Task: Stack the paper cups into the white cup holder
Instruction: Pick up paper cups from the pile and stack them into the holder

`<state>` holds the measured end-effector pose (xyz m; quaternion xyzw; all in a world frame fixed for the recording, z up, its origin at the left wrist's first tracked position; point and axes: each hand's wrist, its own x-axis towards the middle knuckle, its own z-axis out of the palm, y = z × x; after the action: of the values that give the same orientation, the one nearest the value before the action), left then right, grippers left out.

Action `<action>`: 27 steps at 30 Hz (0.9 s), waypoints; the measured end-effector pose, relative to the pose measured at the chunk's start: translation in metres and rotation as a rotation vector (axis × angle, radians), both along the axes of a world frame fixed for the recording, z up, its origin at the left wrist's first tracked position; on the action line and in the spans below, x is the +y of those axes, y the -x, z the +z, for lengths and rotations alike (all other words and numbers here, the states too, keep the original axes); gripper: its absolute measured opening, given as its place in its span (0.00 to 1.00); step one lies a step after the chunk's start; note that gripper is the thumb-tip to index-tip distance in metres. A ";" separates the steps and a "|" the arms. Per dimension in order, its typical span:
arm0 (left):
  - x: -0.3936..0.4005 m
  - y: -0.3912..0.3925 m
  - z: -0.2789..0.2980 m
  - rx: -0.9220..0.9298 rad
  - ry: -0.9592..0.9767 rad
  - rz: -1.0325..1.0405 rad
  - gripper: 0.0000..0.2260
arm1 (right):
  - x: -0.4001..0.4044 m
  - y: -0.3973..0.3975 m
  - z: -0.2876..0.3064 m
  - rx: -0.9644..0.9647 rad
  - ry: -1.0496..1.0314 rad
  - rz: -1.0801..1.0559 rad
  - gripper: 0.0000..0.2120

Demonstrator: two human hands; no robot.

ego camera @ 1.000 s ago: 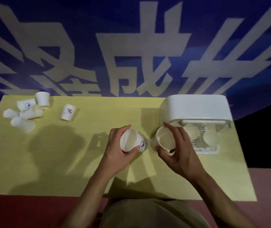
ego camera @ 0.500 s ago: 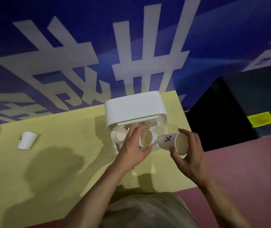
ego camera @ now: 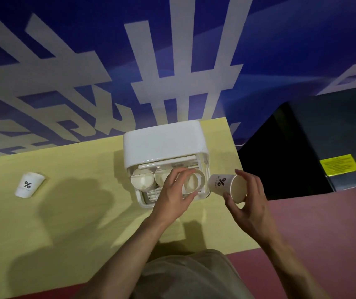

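The white cup holder [ego camera: 164, 141] stands at the far right of the yellow surface [ego camera: 75, 212], its open front facing the person, so cups go in lying on their sides, mouths outward. The left hand [ego camera: 174, 192] curls round a paper cup [ego camera: 191, 183] at the holder's right slot, beside 2 cups [ego camera: 142, 180] already lying inside; it looks to be seating this one. The right hand [ego camera: 247, 202] waits just right of the holder, thumb and fingers wrapped round a second cup [ego camera: 226, 186] tipped sideways, likely next in. Both forearms reach forward, wrists bent inward. Another cup [ego camera: 29, 184] stands well apart to the left.
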<state>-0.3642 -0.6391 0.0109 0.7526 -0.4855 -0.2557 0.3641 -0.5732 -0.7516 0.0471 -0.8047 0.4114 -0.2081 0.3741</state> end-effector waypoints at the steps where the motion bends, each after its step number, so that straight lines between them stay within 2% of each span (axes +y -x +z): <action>1: -0.002 0.000 -0.004 -0.008 -0.011 -0.002 0.26 | -0.002 0.001 -0.001 -0.005 -0.010 0.001 0.30; 13: -0.029 0.005 -0.029 -0.151 -0.347 0.005 0.32 | -0.014 0.004 -0.011 -0.009 -0.090 0.027 0.33; 22: -0.035 0.009 -0.037 -0.146 -0.394 -0.036 0.36 | -0.018 -0.013 -0.016 -0.015 -0.074 0.066 0.33; 27: -0.030 0.009 -0.026 -0.148 -0.333 -0.019 0.38 | -0.018 -0.018 -0.015 -0.007 -0.062 0.095 0.34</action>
<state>-0.3733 -0.6693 -0.0151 0.8147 -0.4688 -0.2800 0.1954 -0.5551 -0.7694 0.0322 -0.8106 0.3779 -0.1799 0.4097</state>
